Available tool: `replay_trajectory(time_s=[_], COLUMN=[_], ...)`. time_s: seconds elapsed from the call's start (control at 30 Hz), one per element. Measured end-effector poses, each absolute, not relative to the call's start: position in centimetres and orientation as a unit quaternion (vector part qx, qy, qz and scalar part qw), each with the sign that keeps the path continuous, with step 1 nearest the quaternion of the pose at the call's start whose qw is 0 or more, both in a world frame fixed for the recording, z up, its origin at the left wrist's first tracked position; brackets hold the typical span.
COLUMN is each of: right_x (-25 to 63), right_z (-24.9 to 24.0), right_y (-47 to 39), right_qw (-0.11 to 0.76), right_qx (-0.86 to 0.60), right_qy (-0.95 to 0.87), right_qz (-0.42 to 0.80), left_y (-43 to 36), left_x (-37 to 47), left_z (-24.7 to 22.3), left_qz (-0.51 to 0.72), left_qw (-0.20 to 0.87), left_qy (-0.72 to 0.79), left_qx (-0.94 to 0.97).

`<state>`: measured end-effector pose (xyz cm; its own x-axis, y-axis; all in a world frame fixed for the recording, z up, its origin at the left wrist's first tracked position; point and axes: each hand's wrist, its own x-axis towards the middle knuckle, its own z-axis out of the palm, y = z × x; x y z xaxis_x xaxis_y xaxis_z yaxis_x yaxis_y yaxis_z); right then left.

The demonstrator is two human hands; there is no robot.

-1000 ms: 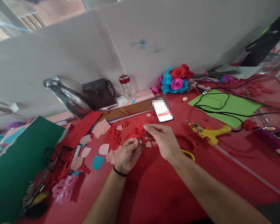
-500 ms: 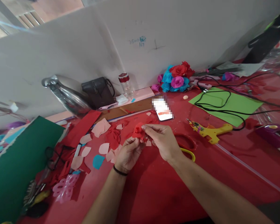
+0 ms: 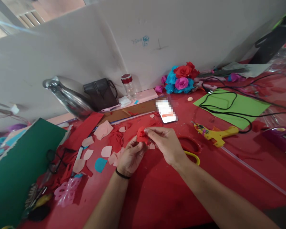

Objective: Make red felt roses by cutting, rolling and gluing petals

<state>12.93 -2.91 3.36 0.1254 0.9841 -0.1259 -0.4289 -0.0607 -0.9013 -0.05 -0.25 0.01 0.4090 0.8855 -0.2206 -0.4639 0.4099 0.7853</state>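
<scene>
Between my two hands is a small red paper flower [image 3: 141, 136] with a rolled centre. My left hand [image 3: 132, 155] grips it from below, thumb in front. The fingertips of my right hand [image 3: 166, 142] pinch its right edge. Pale pink paper petals [image 3: 106, 151] and a blue petal [image 3: 100, 165] lie to the left of my hands, beside crumpled red paper [image 3: 116, 141]. Scissors with a yellow and red handle [image 3: 193, 157] rest partly hidden behind my right wrist. A yellow glue gun [image 3: 215, 133] lies farther right with a clear glue stick in its back end.
A phone [image 3: 167, 111] lies beyond my hands. Along the wall stand a steel jug [image 3: 68, 97], a dark bag [image 3: 100, 92], a glass bottle [image 3: 129, 88] and a paper-flower bunch [image 3: 181, 81]. Black cable crosses a green sheet [image 3: 238, 108]. A green board [image 3: 26, 171] stands left.
The red flower has tilted and shifted slightly between my fingers, its layers now gathered closer. Both hands stay almost in the same place, still holding it.
</scene>
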Motion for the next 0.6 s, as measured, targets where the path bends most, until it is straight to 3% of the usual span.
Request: replay_trajectory(time_s=[0.6], right_x=[13.28], right_z=[3.06], right_y=[-2.94], right_qw=[0.608], right_qx=[-0.478], right_qy=[-0.33], right_qz=[0.541], left_y=[-0.1], left_x=[-0.76], left_z=[-0.43], left_qz=[0.461], left_qw=[0.783], left_qy=[0.288], left_qx=[0.301])
